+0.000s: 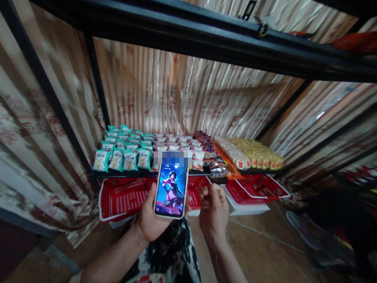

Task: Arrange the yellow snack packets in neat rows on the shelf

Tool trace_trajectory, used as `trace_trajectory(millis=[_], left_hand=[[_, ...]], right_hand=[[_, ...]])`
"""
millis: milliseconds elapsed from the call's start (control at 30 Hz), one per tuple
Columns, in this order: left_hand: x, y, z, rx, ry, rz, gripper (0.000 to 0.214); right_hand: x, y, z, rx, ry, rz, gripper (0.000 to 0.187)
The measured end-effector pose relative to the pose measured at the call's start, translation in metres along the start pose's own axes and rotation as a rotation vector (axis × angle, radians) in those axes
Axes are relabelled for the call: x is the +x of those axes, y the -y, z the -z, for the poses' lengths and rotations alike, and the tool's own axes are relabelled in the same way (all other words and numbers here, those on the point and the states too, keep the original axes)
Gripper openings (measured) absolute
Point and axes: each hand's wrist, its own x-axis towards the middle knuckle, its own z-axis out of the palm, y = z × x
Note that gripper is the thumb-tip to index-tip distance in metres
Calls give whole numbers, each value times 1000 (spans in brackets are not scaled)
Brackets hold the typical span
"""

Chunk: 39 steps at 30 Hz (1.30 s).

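Note:
My left hand is wrapped round a smartphone in a pale case, held upright before me. Its lit screen displays a dark-haired animated figure on blue, and a pixelated patch covers its top. Fingertips show along the phone's right edge. To the right of the phone, apart from it, my right hand is raised with its fingers curled in, and nothing shows in it. Behind the hands, small teal-and-white snack packets stand in rows on a black shelf, beside white-and-red packets.
Long packs of round pale items and yellow ones fill the shelf's right side, near an orange packet. Below are red baskets. A black beam crosses overhead; a striped curtain hangs behind. Shoes lie at right.

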Motion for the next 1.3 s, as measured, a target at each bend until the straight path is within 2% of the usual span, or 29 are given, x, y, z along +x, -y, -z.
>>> trace_trajectory(millis=[167, 733, 1000, 1200, 1300], left_hand=[[1, -3, -1, 8, 7, -3, 70], [-10, -5, 3, -16, -13, -23, 71], [-20, -6, 7, -37, -28, -81, 64], [-26, -9, 15, -21, -54, -124, 65], [-27, -10, 16, -6, -68, -130, 66]], right_hand=[[-2, 2, 0, -14, 21, 36, 26], [-16, 5, -11, -58, 100, 4, 26], [-18, -10, -9, -68, 221, 37, 23], [-20, -19, -18, -80, 209, 71, 18], [-19, -23, -18, -167, 194, 170, 18]])
